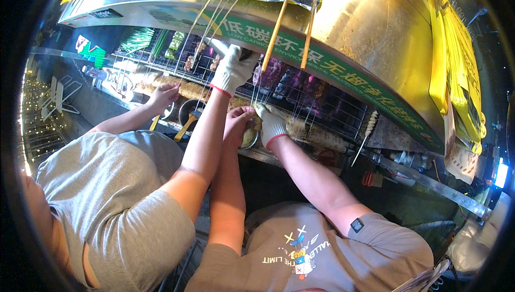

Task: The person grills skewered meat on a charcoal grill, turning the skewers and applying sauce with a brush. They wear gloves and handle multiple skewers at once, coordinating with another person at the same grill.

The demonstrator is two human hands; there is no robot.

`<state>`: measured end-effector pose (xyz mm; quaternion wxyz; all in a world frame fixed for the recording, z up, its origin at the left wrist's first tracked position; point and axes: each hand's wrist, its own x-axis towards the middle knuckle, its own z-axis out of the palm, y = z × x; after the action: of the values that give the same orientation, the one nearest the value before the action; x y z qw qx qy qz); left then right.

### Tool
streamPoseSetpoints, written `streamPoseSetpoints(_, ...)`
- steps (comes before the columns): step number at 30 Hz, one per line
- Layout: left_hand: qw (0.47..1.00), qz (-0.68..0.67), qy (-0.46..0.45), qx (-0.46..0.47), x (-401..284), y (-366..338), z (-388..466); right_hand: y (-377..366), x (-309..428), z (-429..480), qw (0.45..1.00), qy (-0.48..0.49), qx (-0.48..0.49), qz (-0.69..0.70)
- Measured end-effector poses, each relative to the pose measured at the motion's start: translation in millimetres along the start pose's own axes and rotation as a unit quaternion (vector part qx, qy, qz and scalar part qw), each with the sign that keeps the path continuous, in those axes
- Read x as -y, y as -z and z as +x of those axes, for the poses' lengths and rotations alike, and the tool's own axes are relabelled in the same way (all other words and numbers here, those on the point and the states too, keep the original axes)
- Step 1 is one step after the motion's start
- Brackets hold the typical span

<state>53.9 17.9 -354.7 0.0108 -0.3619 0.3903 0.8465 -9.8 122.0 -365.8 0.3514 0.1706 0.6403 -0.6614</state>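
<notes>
My left hand (238, 123), bare, pinches the handle ends of thin metal skewers (252, 95) at the front edge of a charcoal grill. Close on its right, my right hand (273, 127) wears a white knit glove with a red cuff. Its fingertips are closed at the ends of neighbouring skewers. Raw-looking reddish meat (273, 72) on the skewers lies over the grill grate (342, 111). Under my hands is a small round bowl (249, 138), partly covered by my left hand.
A co-worker's gloved hand (233, 68) reaches over the grill, crossing just left of mine; their bare hand (165, 96) holds a skewer. Green vegetables (136, 40) lie far left. A spiral skewer (371, 125) rests right. The metal hood (362, 22) overhangs; brushes (187, 127) stand in pots.
</notes>
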Motion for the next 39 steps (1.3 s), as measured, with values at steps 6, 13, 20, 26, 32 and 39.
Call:
streamPoseSetpoints(6, 1.0, 0.0, 0.002, 0.019, -6, -10, 3, 13, -25, 24, 0.996, 0.063, -0.021, -0.066)
streamPoseSetpoints(13, 1.0, 0.002, -0.012, 0.012, 6, 0, 9, 5, 4, -10, 0.999, -0.021, -0.034, -0.01)
streamPoseSetpoints(20, 0.999, -0.004, -0.045, -0.009, 18, -5, 15, 8, 3, -9, 1.0, 0.011, -0.023, 0.006)
streamPoseSetpoints(26, 0.999, -0.043, -0.007, 0.031, 14, 4, 5, 15, -21, 7, 0.997, 0.054, 0.006, 0.051)
streamPoseSetpoints(32, 0.998, -0.03, -0.03, -0.039, 19, 15, -14, 16, -28, 6, 0.997, 0.057, 0.044, 0.0)
streamPoseSetpoints(39, 0.997, 0.033, -0.02, -0.065, 12, 3, -13, 19, -12, 2, 0.999, 0.023, 0.025, 0.024)
